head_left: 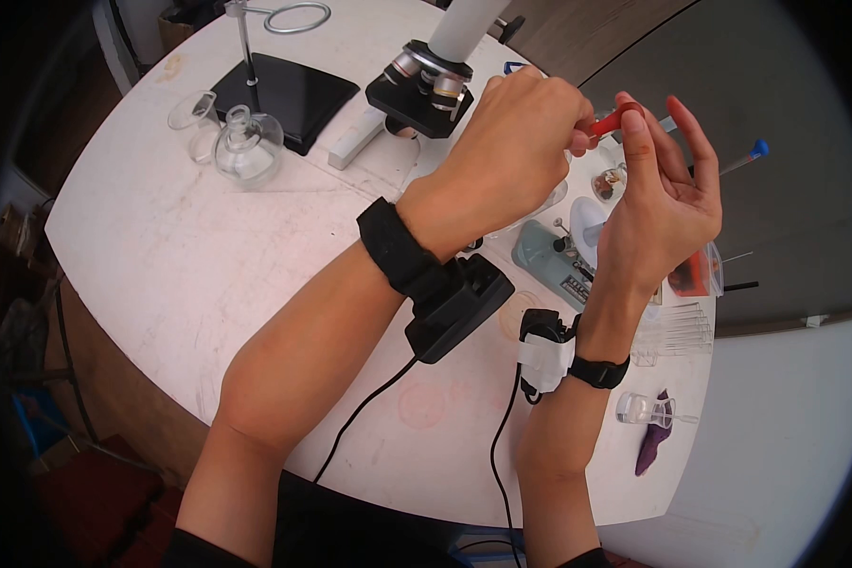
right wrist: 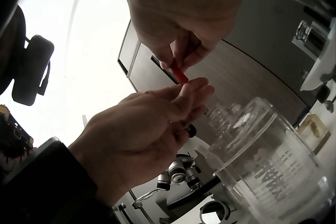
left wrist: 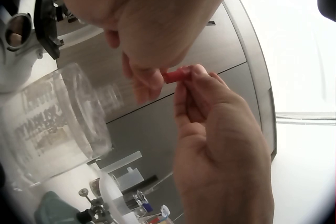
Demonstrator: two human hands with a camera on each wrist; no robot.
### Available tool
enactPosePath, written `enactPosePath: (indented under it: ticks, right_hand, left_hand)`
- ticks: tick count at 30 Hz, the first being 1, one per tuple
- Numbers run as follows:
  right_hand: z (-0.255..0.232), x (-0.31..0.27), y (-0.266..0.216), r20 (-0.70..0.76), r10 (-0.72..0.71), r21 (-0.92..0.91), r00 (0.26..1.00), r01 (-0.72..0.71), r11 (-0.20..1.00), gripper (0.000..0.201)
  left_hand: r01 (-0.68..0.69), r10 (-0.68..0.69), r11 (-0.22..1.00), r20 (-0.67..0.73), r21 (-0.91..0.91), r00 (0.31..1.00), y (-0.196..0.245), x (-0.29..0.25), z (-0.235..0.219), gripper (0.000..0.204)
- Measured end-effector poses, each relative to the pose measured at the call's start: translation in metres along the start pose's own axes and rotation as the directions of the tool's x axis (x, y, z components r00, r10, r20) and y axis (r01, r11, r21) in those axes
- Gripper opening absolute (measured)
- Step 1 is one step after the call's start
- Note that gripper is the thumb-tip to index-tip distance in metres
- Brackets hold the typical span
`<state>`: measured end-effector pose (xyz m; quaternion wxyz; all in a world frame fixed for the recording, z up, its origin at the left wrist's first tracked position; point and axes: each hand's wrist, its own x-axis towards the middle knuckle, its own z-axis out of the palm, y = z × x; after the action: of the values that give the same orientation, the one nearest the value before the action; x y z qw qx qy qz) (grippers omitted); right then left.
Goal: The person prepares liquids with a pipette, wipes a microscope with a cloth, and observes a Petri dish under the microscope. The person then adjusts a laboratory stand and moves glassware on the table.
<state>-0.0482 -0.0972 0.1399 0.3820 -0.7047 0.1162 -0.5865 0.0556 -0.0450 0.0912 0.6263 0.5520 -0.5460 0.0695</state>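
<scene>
A small red tube-like piece (head_left: 613, 123) is held up between the two hands above the table's far right side. My left hand (head_left: 511, 142) has curled fingers and pinches one end, which its fingertips partly cover. At the other end, my right hand (head_left: 663, 194) pinches the piece between thumb and index finger, its other fingers raised. The left wrist view shows the red piece (left wrist: 177, 75) between the fingertips of the left hand (left wrist: 152, 19) and right hand (left wrist: 223, 145). In the right wrist view, the red piece (right wrist: 178, 71) slants between right hand (right wrist: 189, 8) and left hand (right wrist: 136, 134).
A clear bottle (left wrist: 58, 124) with a narrow neck stands close by the hands. A microscope (head_left: 426, 85), a black-based stand (head_left: 293, 95) and a glass flask (head_left: 248, 151) are at the back left. A grey-green device (head_left: 549, 260), test tubes (head_left: 682, 328) and a small beaker (head_left: 646, 409) occupy the right side.
</scene>
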Motion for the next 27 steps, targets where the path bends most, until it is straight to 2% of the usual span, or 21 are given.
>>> enactPosePath:
  ticks: [2, 4, 20, 22, 26, 27]
  right_hand:
    - [0.0, 0.0, 0.0, 0.002, 0.004, -0.002, 1.0, -0.004, 1.0, 0.036]
    - [-0.001, 0.0, 0.0, 0.005, 0.003, -0.005, 1.0, -0.003, 1.0, 0.037]
    - [0.0, 0.0, -0.001, 0.011, 0.038, -0.002, 0.999, -0.038, 0.999, 0.038]
    - [0.0, 0.001, 0.002, 0.007, 0.019, 0.048, 1.0, -0.019, 0.999, 0.036]
    - [-0.003, 0.004, 0.003, 0.013, 0.035, 0.064, 0.999, -0.036, 0.997, 0.037]
    - [-0.004, 0.004, 0.002, 0.016, 0.057, 0.049, 0.998, -0.057, 0.997, 0.039]
  left_hand:
    - [-0.004, 0.004, 1.0, -0.001, -0.025, 1.0, 0.002, 0.001, -0.001, 0.015]
    - [0.003, -0.003, 1.0, -0.022, 0.017, 1.0, 0.007, 0.001, -0.003, 0.007]
    - [-0.005, 0.005, 1.0, 0.0, 0.005, 1.0, 0.006, 0.002, -0.003, 0.009]
    - [0.064, -0.067, 0.997, 0.058, 0.045, 0.996, 0.009, 0.004, -0.007, 0.009]
    - [0.057, -0.067, 0.992, 0.089, 0.108, 0.994, 0.013, 0.007, -0.016, 0.012]
    - [0.017, -0.022, 0.988, 0.032, 0.151, 0.999, 0.012, 0.006, -0.017, 0.016]
